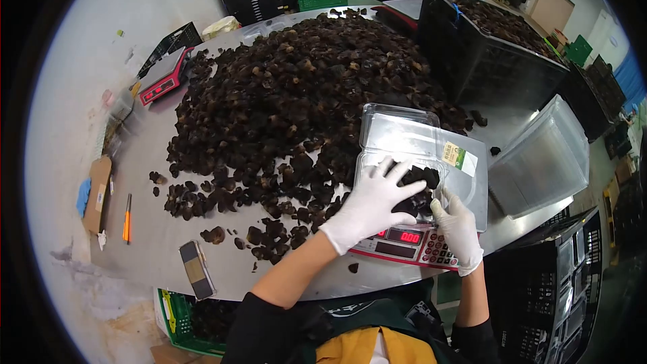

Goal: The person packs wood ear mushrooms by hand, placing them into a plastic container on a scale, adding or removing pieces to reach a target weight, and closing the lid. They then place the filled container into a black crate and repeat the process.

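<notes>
Clear plastic box (pixel 399 120) on the scale (pixel 477 176): likely light, flexible, best held by its rim. Left hand (pixel 373 203), fingers spread, over it; right hand (pixel 459 230), fingers bent, at its edge.

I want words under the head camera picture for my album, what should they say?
Gloved hands at a clear box on the red scale.

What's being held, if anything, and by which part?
Maybe the clear container: right-hand fingertips are at its right edge, toward the near corner; grip or mere touch, can't tell. Left hand spread over it, not closed.
</notes>
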The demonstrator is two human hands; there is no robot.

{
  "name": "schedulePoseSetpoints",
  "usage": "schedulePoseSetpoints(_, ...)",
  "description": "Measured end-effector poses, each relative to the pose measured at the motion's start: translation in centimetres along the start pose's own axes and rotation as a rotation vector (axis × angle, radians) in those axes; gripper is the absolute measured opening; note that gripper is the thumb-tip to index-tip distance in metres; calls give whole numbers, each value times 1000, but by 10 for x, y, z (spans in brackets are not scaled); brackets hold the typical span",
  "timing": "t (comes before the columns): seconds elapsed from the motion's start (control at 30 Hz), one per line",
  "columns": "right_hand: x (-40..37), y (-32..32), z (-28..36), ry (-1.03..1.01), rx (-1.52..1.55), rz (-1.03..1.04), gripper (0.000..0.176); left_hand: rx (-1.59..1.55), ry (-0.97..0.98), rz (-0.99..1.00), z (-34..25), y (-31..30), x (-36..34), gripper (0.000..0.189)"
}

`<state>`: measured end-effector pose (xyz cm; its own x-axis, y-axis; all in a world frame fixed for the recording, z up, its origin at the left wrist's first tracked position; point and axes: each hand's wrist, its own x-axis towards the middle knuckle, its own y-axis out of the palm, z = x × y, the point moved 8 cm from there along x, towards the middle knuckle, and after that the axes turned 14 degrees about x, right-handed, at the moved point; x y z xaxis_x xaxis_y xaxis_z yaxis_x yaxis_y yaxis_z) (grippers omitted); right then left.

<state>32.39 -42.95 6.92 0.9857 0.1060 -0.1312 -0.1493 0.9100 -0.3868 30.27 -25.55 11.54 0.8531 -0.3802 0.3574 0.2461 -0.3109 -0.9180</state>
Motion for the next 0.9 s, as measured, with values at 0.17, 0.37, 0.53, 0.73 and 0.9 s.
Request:
schedulePoseSetpoints(0.17, -3, 3, 10, -85, -11, -36, 44, 21, -44, -71, -12, -1, 3, 53)
schedulePoseSetpoints(0.37, -4, -29, -11, 49, 322, -150, 37, -60, -304, -355, 68, -40, -37, 26)
schedulePoseSetpoints(0.53, -9, -45, -24, 97, 297, -211, 35, -126, -501, 15, 150, 38, -107, 33)
schedulePoseSetpoints(0.73, -16, -33, -14, 71, 269, -189, 30, -202, -531, -20, 157, 57, -120, 31)
schedulePoseSetpoints(0.9, -26, -42, -4, 10, 326, -200, 28, -505, -815, -58, 190, 47, -138, 23)
